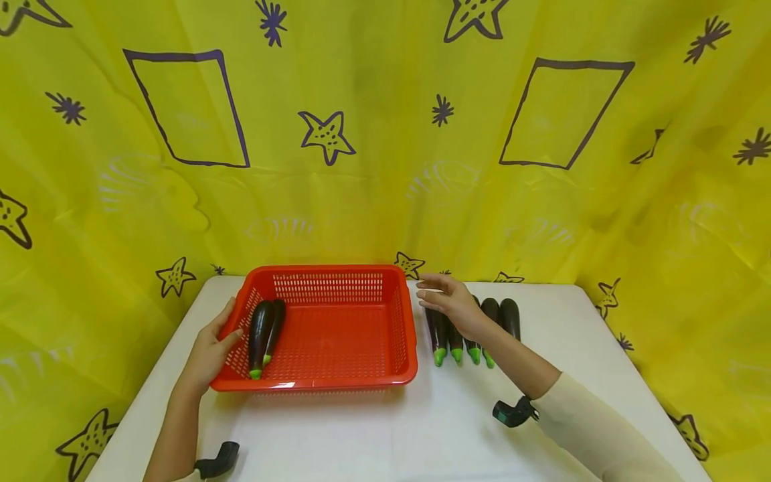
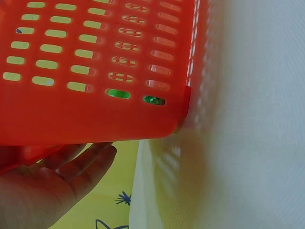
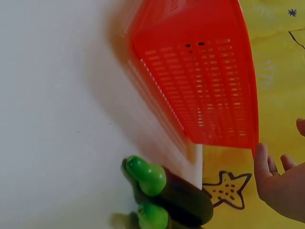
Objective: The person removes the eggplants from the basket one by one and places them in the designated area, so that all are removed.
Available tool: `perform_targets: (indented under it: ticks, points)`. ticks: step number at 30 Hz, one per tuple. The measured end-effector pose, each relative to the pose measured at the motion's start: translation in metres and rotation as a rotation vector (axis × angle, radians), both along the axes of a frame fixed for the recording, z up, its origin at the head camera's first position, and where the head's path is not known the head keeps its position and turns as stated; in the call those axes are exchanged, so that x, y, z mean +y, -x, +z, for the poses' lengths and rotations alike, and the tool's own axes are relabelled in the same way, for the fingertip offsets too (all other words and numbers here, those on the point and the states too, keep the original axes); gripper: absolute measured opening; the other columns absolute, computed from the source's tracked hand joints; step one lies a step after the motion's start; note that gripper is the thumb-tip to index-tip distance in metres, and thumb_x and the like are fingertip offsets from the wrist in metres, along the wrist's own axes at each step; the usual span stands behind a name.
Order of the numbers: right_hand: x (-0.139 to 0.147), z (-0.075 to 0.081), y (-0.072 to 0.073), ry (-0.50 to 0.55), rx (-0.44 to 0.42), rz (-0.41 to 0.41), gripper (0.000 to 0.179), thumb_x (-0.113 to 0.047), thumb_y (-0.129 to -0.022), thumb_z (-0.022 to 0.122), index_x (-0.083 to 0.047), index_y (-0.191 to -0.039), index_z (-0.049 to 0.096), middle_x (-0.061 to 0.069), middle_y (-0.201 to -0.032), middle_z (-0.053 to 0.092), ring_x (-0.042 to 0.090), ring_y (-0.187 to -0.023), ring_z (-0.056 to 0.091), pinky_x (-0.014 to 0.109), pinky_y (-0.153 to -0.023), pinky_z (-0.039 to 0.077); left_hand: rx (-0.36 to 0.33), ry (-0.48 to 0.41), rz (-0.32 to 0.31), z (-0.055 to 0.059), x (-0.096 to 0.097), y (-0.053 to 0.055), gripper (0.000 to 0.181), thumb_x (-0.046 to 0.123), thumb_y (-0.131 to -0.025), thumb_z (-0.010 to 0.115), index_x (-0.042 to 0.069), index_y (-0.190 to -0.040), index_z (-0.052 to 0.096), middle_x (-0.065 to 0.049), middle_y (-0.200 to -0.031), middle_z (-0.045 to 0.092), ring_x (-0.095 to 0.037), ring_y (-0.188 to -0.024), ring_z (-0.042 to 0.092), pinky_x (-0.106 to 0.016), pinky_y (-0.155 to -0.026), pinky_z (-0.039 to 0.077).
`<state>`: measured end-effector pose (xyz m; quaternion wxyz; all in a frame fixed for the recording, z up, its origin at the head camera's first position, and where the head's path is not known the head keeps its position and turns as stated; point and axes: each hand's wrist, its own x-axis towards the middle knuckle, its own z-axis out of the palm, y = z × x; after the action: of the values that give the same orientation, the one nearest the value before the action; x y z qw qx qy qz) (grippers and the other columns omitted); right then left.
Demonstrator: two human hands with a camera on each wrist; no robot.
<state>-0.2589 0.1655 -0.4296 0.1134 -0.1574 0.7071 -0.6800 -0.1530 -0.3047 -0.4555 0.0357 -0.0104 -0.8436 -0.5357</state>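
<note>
A red plastic basket (image 1: 337,383) with slotted walls stands on the white table. Two dark eggplants (image 1: 260,335) with green stem ends lie along its left side. My left hand (image 1: 207,351) grips the basket's left rim, thumb over the edge; the left wrist view shows its fingers under the rim. Just past the right rim is my right hand (image 1: 452,302), fingers mostly straight and holding nothing; whether a fingertip touches the rim, I cannot tell. Beneath and beside that hand, several more eggplants (image 1: 438,335) lie in a row on the table, partly hidden by the hand and forearm.
The white table (image 1: 325,435) extends in front of the basket and to the right. A yellow curtain (image 1: 373,201) with drawn stars and frames hangs behind and along both sides. Dark wrist cameras (image 1: 512,412) are strapped below both hands.
</note>
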Motion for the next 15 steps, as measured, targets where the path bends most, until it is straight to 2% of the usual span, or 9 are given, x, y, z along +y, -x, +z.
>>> perform_targets:
  ticks: [5,12,15]
  points:
    - [-0.014,0.006,0.002,0.010,-0.002,0.044,0.056,-0.006,-0.104,0.064,0.011,-0.152,0.042,0.033,-0.147,0.050,0.043,-0.129,0.057,0.054,-0.107,0.045,0.006,0.003,0.005,0.001,-0.001,0.000,0.069,0.003,-0.108,0.050,0.004,-0.167,0.015,-0.029,-0.169,0.019,-0.050,-0.147,0.029,-0.007,-0.085,0.040]
    - [-0.033,0.011,0.005,0.046,-0.023,0.090,0.057,-0.004,-0.102,0.064,0.012,-0.152,0.042,0.036,-0.149,0.046,0.050,-0.134,0.050,0.040,-0.101,0.053,0.001,-0.003,0.008,0.000,-0.001,0.000,0.069,0.002,-0.108,0.050,0.004,-0.167,0.015,-0.029,-0.168,0.020,-0.050,-0.147,0.030,-0.008,-0.084,0.041]
    - [-0.040,0.013,0.005,0.045,-0.032,0.104,0.056,-0.003,-0.102,0.064,0.012,-0.152,0.042,0.037,-0.149,0.044,0.048,-0.134,0.050,0.037,-0.100,0.053,-0.004,-0.002,0.004,0.000,0.000,0.001,0.069,0.003,-0.108,0.050,0.004,-0.167,0.015,-0.029,-0.169,0.020,-0.050,-0.147,0.029,-0.008,-0.085,0.041]
